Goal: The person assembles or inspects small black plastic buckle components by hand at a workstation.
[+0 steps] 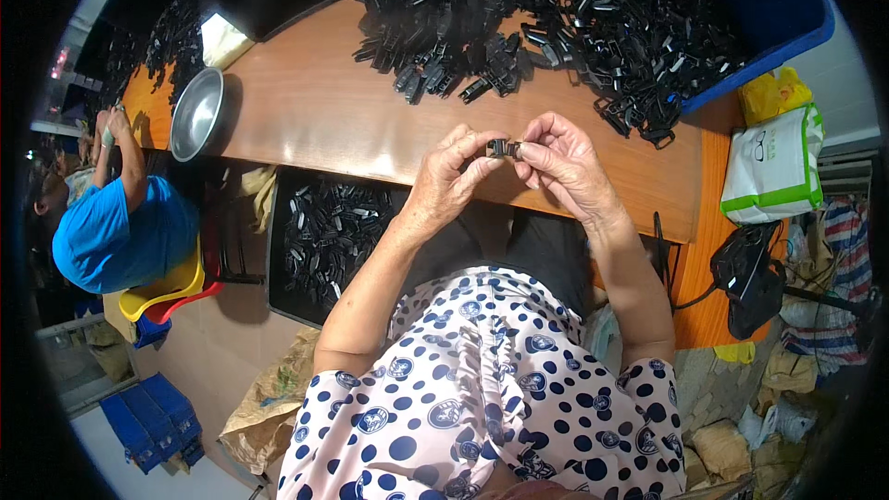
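Note:
A small black plastic buckle is held up above the wooden table's near edge, between my two hands. My left hand pinches its left side with thumb and forefinger. On its right end, the thumb and fingertips of my right hand are closed, partly covering it. Just beyond my hands lies a big heap of similar black plastic parts on the wooden table. A few loose parts sit along the heap's near edge.
A black tray of more black parts is below the table at left. A metal bowl tilts at the table's left. A blue bin stands far right, a white-and-green bag near it. A person in blue sits at left.

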`<state>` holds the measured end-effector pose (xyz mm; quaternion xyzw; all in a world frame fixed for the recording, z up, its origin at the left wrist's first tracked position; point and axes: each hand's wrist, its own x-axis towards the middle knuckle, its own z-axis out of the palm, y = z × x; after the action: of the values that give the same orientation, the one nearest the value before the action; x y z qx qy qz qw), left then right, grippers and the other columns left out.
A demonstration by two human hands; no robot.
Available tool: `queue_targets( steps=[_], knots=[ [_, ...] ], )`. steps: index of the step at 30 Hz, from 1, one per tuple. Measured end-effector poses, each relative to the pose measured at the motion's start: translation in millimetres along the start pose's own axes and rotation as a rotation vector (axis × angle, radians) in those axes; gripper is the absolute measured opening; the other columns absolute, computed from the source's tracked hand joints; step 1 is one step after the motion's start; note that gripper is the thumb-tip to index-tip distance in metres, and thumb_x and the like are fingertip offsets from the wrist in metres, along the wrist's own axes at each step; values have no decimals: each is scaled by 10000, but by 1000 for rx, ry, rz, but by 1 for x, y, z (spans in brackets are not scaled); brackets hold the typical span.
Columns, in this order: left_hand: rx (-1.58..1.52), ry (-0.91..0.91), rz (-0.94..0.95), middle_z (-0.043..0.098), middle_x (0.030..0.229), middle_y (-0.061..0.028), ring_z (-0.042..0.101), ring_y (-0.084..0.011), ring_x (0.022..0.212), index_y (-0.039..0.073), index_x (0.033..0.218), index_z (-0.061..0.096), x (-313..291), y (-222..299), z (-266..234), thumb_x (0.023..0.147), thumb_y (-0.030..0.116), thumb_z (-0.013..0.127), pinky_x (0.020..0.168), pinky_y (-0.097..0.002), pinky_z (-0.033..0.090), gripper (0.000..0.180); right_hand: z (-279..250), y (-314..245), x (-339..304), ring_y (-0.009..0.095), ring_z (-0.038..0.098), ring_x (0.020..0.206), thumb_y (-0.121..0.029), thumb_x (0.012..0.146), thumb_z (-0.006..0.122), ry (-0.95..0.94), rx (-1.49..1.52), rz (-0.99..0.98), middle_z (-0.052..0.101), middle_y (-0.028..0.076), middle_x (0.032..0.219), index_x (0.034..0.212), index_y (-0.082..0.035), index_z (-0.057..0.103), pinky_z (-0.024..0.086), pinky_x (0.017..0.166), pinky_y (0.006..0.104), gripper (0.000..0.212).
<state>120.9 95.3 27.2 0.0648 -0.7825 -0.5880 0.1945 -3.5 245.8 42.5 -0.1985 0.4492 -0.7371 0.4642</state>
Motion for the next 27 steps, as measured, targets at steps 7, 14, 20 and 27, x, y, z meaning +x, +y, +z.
queue_targets(
  steps=[7, 14, 20, 27],
  knots=[
    [184, -26, 159, 584, 827, -75, 555, -196, 778, 32, 1063, 631, 9, 6, -1, 816, 45, 652, 696, -290, 441, 248, -3, -5, 4, 61, 561, 628, -101, 864, 653, 2, -21, 66, 584, 13, 775, 952, -50, 535, 428, 506, 166, 155],
    [342, -54, 131, 586, 754, -102, 573, -230, 651, 14, 1029, 620, 12, 11, -3, 798, 44, 664, 599, -312, 459, 238, -10, -13, 7, 28, 476, 577, -74, 869, 643, 11, -200, 219, 538, -12, 735, 939, -49, 532, 338, 437, 135, 133],
    [469, -189, 205, 602, 766, -118, 599, -275, 665, -8, 990, 590, 15, 7, -7, 781, 30, 666, 603, -333, 480, 226, -24, -9, 8, 51, 515, 641, -152, 860, 675, 5, -341, 353, 578, -1, 774, 911, -63, 540, 407, 543, 179, 169],
    [396, -279, 39, 625, 793, -148, 635, -296, 724, -18, 1014, 599, 21, 8, -3, 779, 12, 656, 635, -343, 500, 243, -38, 14, 10, 77, 520, 545, -104, 900, 608, -18, 226, 572, 595, 57, 736, 905, -59, 507, 302, 372, 135, 110]
  ],
)
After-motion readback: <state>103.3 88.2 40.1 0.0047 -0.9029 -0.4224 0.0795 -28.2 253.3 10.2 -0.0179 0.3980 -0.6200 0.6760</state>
